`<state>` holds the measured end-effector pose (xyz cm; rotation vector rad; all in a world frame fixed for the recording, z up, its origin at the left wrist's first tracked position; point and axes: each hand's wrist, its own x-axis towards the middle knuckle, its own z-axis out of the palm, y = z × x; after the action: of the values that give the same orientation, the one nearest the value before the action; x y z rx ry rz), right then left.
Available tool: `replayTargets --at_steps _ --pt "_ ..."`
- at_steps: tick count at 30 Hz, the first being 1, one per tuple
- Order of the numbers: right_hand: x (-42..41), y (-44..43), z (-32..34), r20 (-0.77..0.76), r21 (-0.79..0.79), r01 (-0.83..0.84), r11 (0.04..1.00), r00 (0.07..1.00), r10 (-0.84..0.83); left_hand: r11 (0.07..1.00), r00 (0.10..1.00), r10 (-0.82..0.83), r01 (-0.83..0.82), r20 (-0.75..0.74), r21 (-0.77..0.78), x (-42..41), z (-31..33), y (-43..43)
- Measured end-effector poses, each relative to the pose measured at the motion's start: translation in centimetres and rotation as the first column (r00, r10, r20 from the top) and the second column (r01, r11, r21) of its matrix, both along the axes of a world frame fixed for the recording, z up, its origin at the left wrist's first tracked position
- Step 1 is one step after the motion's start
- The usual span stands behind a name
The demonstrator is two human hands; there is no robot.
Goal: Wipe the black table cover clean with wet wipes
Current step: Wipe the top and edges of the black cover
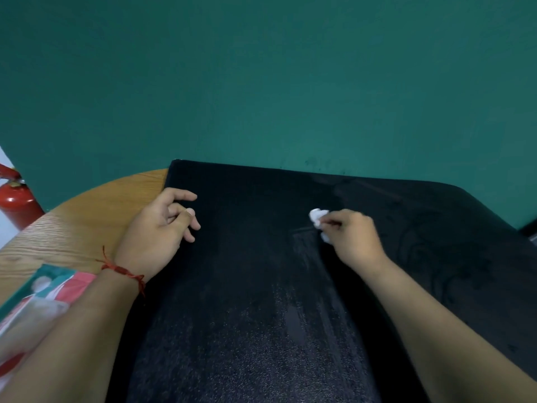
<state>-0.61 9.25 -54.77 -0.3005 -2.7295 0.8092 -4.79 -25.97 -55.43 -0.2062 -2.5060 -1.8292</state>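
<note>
Half the view is a plain teal-green painted wall (261, 82), rising straight behind the far edge of the work. Below it lies the black textured table cover (247, 315), a long rectangle whose long axis runs near to far and leans a little right. It overlaps a round-edged light wooden table (87, 222) that shows bare on the left. The cover's right part carries darker damp swirls, a pale streak runs up its middle, and the near-left stretch looks dust-speckled, so I judge the unwiped ground lies left of the wipe. A soft teal-and-pink wipe packet (43, 301) sits blurred at near left on the wood, and a red fire extinguisher (14, 205) stands at far left beyond the table. The left hand (157, 231), fingers loosely curled and holding nothing, lies over the cover's left edge. The right hand (353, 237) is the working one: it pinches a small crumpled white wet wipe (318, 218) against the cover at the streak's far end, right of centre, well apart from the left hand.
</note>
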Motion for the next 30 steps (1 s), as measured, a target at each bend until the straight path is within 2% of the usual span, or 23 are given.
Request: replayTargets --at_steps 4,6,9,11,14,16,19,22,25,28,30 --pt "4.3 -6.8 -0.5 -0.001 -0.04 -0.337 0.941 0.941 0.338 1.0 1.0 -0.004 0.003 0.02 0.015 -0.1 -0.1 -0.1" --pt "6.0 -8.4 -0.7 0.009 -0.104 -0.397 0.912 0.916 0.401 1.0 1.0 0.001 -0.001 0.023 0.015 -0.1 -0.1 -0.1" --pt "6.0 -7.8 -0.7 0.006 -0.146 -0.399 0.905 0.914 0.405 1.0 1.0 -0.001 0.001 0.019 0.014 0.0 -0.2 0.1" --pt "4.6 -6.2 -0.9 -0.026 -0.085 -0.353 0.932 0.936 0.352 1.0 1.0 0.0 0.0 0.006 0.008 0.1 -0.1 0.0" --pt "2.2 -2.1 -0.8 -0.062 -0.034 -0.134 0.99 0.989 0.131 1.0 1.0 -0.004 0.004 -0.001 -0.01 0.1 -0.2 0.1" --pt "0.9 0.5 -0.2 -0.037 -0.067 0.004 0.998 0.999 -0.007 0.999 1.0 -0.022 0.022 -0.01 -0.043 0.1 -0.3 0.1" --pt "-1.4 2.0 0.0 -0.025 -0.051 0.063 0.997 0.998 -0.064 0.995 0.998 -0.059 0.056 -0.026 -0.086 0.1 -0.5 0.2" --pt "-3.0 -0.2 -0.6 -0.015 0.085 -0.058 0.995 0.998 0.059 0.991 0.997 -0.071 0.066 -0.035 -0.119 0.1 -0.5 0.1" --pt "-1.5 -3.1 -0.8 -0.019 0.031 -0.218 0.976 0.976 0.218 0.991 0.997 -0.059 0.053 -0.042 -0.126 0.3 -0.6 0.1" --pt "2.5 -5.4 -1.3 -0.06 0.032 -0.42 0.907 0.905 0.421 0.992 0.998 -0.042 0.035 -0.054 -0.12 0.7 -0.6 0.1" --pt "5.6 -6.2 -1.6 -0.048 -0.01 -0.497 0.868 0.867 0.496 0.984 0.997 -0.043 0.031 -0.064 -0.176 0.8 -0.7 0.0"
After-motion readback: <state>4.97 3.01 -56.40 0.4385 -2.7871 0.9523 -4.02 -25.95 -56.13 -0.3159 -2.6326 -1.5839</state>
